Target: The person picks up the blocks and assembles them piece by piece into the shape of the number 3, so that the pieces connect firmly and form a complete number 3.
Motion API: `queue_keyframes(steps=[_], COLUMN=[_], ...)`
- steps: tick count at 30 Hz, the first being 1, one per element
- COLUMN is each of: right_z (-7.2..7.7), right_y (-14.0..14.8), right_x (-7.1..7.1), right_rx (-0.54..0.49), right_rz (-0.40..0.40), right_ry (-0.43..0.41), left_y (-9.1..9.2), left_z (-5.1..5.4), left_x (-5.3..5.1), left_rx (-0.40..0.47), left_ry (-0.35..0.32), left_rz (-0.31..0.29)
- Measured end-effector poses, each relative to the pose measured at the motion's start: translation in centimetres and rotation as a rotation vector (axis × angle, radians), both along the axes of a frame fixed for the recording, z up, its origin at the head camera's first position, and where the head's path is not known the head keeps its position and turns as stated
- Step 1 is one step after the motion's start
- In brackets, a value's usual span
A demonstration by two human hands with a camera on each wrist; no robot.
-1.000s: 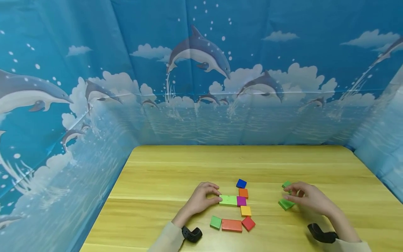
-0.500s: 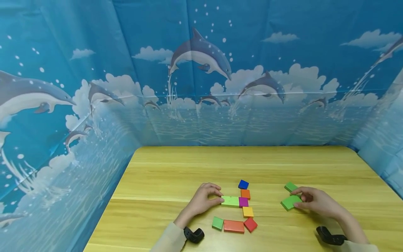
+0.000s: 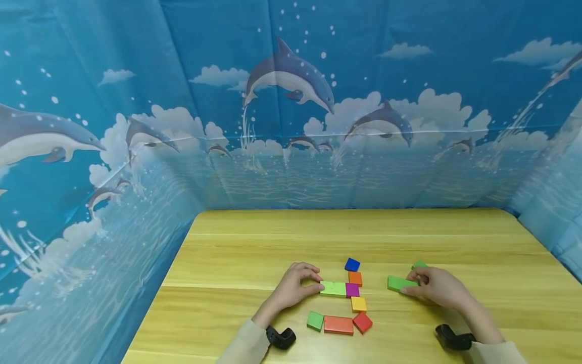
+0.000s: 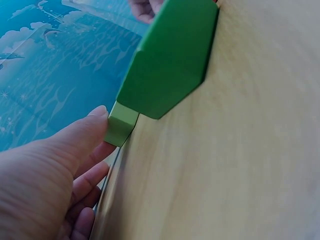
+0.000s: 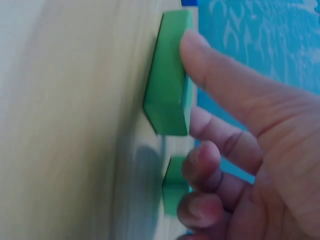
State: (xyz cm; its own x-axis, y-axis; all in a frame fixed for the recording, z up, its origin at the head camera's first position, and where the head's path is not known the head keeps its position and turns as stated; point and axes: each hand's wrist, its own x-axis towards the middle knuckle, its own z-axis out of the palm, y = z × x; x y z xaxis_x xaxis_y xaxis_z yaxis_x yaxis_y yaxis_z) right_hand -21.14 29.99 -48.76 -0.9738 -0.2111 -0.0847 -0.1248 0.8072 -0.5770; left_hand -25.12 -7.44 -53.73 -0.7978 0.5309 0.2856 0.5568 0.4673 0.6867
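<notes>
My left hand pinches the left end of a light green block between thumb and fingers; in the left wrist view the thumb lies against that block's end. The block's right end meets a purple block. To the right, my right hand grips a longish green block by its right end. The right wrist view has the thumb along one side of this green block, with the index finger partly hidden behind it. Just beyond that hand lies another green block, partly covered by it.
Above the purple block lie an orange block and a blue block. Below it are a yellow block, a red square, a red-orange rectangle and a green square. The wooden table meets a dolphin-print curtain.
My right hand reached the nearer green block, took hold of it, and has shifted it left and turned it, away from the other green block. The left hand stays at the light green block.
</notes>
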Motion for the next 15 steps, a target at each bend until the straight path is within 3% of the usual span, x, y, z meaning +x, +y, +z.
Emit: queue_keyframes(steps=[8, 15], right_z=[0.8, 1.2], right_y=[-2.6, -4.8], right_x=[-2.2, -5.1], right_rx=[0.110, 0.124], right_rz=[-0.052, -0.061], right_ry=[-0.009, -0.034], left_y=[0.1, 0.0], left_z=[0.2, 0.2], left_x=[0.0, 0.1], left_rx=[-0.006, -0.001], left_ry=[0.011, 0.016], left_rz=[0.000, -0.003])
